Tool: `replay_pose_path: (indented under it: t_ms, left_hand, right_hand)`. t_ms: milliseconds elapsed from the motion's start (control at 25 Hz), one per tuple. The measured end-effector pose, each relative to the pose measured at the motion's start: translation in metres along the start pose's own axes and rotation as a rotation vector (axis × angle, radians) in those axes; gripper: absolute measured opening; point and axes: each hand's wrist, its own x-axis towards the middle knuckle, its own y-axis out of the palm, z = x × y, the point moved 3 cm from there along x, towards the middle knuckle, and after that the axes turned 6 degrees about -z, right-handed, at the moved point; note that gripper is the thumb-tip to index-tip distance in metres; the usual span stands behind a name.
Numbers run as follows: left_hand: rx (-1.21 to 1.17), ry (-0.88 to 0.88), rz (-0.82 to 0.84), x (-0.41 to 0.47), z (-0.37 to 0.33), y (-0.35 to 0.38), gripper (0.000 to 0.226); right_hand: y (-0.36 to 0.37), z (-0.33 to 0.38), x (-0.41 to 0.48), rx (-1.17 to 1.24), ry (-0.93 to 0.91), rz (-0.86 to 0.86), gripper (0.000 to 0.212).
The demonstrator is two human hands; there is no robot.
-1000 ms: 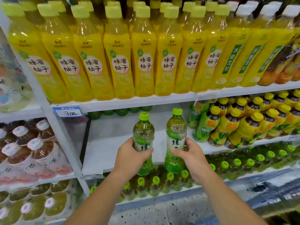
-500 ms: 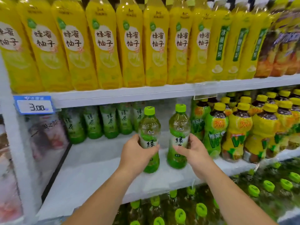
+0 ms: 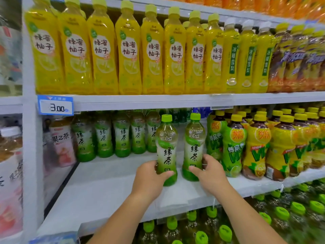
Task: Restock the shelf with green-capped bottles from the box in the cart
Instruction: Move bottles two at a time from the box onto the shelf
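White painted metal makes up the shelf, a pale board with bare space across its front and left. A blue-edged price tag reading 3.00 is clipped to the rail above, at ten o'clock from the hands. Along the back of the board, from nine to eleven o'clock, stands a row of green tea bottles, with a pink-labelled bottle at its left end. At three o'clock, packed close, are yellow-capped bottles in green and yellow wrappers. The tier overhead, at twelve o'clock, is lined with tall yellow bottles. Below, at six o'clock, more green caps show.

Two green-capped bottles sit upright near the middle of the board, just beside each other. Each has a clear neck, a white-to-green label with dark characters and a deep green base. The left hand grips the left bottle low around its body. The right hand wraps the right bottle at the same height. The hands are slightly apart. Whether the bases rest on the board, I cannot tell.
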Motion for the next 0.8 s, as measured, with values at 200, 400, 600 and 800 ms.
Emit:
replay_pose_path:
  t_ms: [200,400,600,800]
  left_hand:
    - [0.043,-0.032,-0.075,0.038,-0.002,0.020,0.028]
    - [0.127,-0.060,-0.093,0.086,0.002,0.045,0.035]
    - [0.289,-0.061,-0.077,0.122,0.000,0.069,0.040]
    - [0.389,-0.029,-0.115,0.144,0.003,0.087,0.040]
  right_hand:
    - [0.023,-0.004,0.038,-0.015,0.047,-0.045,0.032]
    - [0.043,-0.016,0.084,-0.090,0.068,-0.096,0.024]
    - [0.056,-0.026,0.122,-0.088,0.079,-0.097,0.029]
    - [0.067,-0.035,0.151,-0.133,0.079,-0.093,0.030]
